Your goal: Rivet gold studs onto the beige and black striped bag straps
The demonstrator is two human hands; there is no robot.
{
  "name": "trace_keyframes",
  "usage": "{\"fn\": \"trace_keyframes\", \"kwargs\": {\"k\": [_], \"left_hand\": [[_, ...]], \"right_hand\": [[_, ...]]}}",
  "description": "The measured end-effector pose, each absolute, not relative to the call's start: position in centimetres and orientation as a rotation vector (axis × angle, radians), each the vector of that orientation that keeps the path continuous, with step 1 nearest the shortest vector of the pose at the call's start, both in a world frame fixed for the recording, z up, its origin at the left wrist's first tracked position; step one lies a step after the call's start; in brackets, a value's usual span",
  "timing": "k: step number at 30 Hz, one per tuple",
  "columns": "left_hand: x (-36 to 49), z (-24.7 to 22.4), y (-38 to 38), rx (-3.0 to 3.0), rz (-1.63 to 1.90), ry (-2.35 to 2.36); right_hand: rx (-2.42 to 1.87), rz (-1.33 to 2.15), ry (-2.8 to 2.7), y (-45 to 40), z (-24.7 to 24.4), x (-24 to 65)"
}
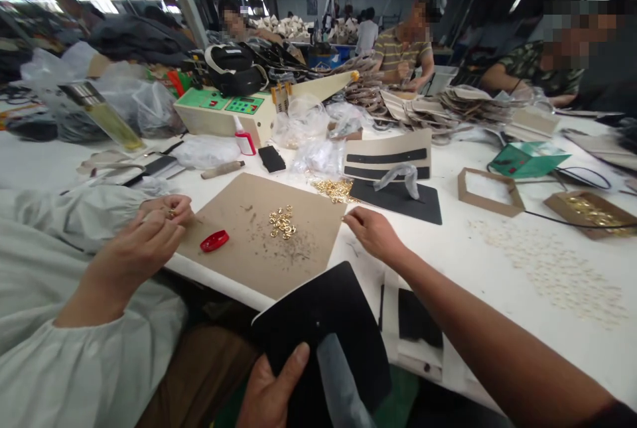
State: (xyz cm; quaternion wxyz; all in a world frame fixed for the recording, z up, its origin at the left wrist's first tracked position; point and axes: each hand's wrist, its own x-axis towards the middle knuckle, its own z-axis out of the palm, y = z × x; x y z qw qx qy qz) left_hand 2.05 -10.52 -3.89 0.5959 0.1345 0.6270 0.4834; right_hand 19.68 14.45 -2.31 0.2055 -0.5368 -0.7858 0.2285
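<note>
My left hand, thumb on top, grips a black panel at its lower left edge. The panel is tilted off the table's front edge, with a small dot in its surface and a translucent grey strip on it. Over the table, my right hand is closed in a pinch at the right edge of a brown board. Whatever its fingertips hold is too small to make out. Just beyond them lies a pile of small gold metal pieces. Gold rings are heaped on the board.
At left, a co-worker's hands work on a small piece. A red object sits on the board. Behind are a red glue bottle, a beige machine and a black sheet. Boxes and scattered pale pieces lie right.
</note>
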Motion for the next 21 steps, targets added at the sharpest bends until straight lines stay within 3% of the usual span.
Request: {"fn": "trace_keyframes", "kwargs": {"k": [4,8,14,21], "left_hand": [[1.8,-3.6,-7.5,0.298,1.098,1.347],[3.1,-3.0,-5.5,0.250,1.039,1.243],[4.0,-2.9,-5.5,0.242,1.071,1.218],[3.8,-3.5,-8.1,0.177,1.054,1.226]], "right_hand": [[-1.732,0.648,-1.925,6.5,-2.9,28.4],[-1.767,0.621,-1.756,0.2,-5.3,30.4],[-1.881,0.330,-1.910,-1.4,-6.2,28.5],[-1.858,0.375,-1.895,-1.5,-5.8,28.9]]}}
